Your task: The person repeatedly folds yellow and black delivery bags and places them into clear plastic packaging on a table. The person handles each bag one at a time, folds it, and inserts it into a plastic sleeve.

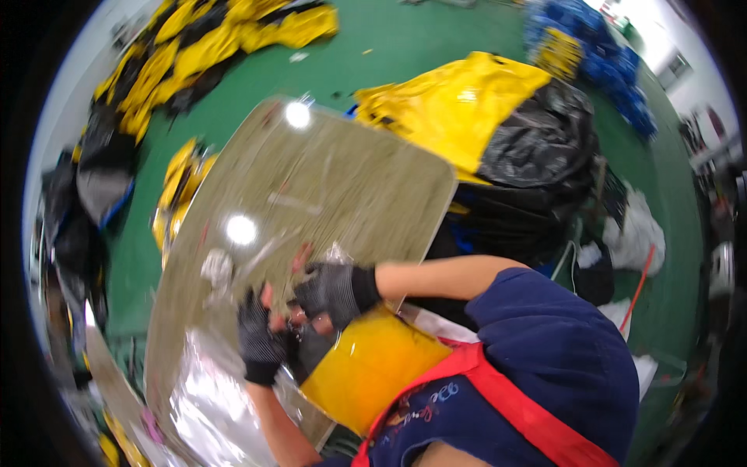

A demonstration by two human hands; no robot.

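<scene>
Both my hands wear dark, striped fingerless gloves and meet near the table's close edge. My left hand (262, 336) has its fingers bent around the dark upper end of a folded yellow and black plastic sheet (373, 354). Beside it, my right hand (330, 296) pinches that same end, with one finger pointing outward. Motion blurs the fingertips, and what lies between them is partly hidden. The sheet's glossy yellow part rests against my body. Below my left hand, a clear plastic bag (210, 401) lies on the wood-patterned table (350, 171).
A crumpled white lump (218, 268) sits on the table. Behind it on the green floor lies a big yellow and black tarpaulin heap (467, 101). More yellow and black bundles (167, 66) line the far left. A blue bundle (580, 35) stands at the far right.
</scene>
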